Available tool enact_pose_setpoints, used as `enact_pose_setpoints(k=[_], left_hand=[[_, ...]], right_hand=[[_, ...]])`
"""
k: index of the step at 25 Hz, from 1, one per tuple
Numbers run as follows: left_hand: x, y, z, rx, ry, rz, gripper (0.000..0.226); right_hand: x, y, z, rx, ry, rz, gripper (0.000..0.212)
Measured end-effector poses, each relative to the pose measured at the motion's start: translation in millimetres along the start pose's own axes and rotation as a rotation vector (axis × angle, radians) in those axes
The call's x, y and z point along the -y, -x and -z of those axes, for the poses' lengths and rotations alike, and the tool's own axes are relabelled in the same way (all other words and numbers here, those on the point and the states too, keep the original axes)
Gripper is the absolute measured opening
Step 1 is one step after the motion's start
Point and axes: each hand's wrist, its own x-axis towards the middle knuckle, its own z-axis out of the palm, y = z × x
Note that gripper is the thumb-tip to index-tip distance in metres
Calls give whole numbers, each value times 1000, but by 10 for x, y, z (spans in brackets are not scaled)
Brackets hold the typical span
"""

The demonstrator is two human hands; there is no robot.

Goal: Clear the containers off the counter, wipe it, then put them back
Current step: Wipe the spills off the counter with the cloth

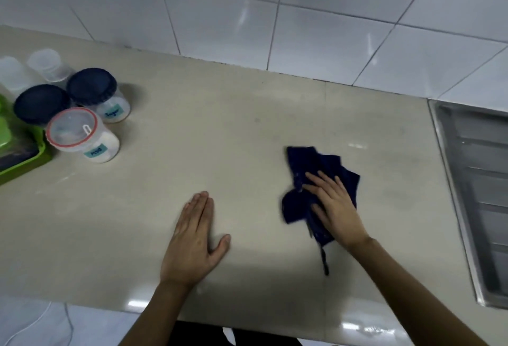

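2 hands rest on the beige counter (220, 131). The right hand (334, 205) lies flat, palm down, on a crumpled dark blue cloth (308, 178), fingers spread and pressing it to the surface rather than pinching it; a thin strip of the cloth trails toward the near edge. The cloth sits right of centre, nearer the steel sink drainboard (475, 194) than the jars, without touching it. The left hand (192, 244) is flat on bare counter, fingers pressed together and thumb held out to the side, gripping nothing.

The containers stand bunched at the far left, well apart from both hands. A clear jar with a red-rimmed lid (82, 135) and a teal label is nearest. Behind it, a jar with a dark blue lid (96, 93) reads "Sugar", and a second blue-lidded jar (41, 104) stands just to its left. 2 pale translucent tubs (48, 64) sit further back. A green tray (19, 153) is cut off by the left edge, just beside the jars.

White wall tiles (302, 16) rise behind the counter
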Motion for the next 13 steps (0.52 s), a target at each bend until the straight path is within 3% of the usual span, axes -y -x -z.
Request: enact_pose_setpoints(k=[2, 4, 5, 10, 11, 13], left_hand=[[6, -13, -6, 3, -5, 5, 79], [2, -5, -13, 16, -21, 10, 80], [9, -1, -16, 17, -21, 13, 81], [27, 0, -26, 3, 4, 14, 80], [24, 2, -30, 2, 7, 12, 80], [21, 6, -25, 5, 5, 11, 80]], right_hand=[[403, -218, -181, -113, 28, -329, 36], [801, -326, -310, -121, 48, -409, 36], [849, -292, -326, -94, 45, -351, 38], [170, 275, -18, 137, 82, 300, 40], [84, 303, 23, 157, 66, 293, 41], [211, 235, -49, 77, 49, 54, 43]])
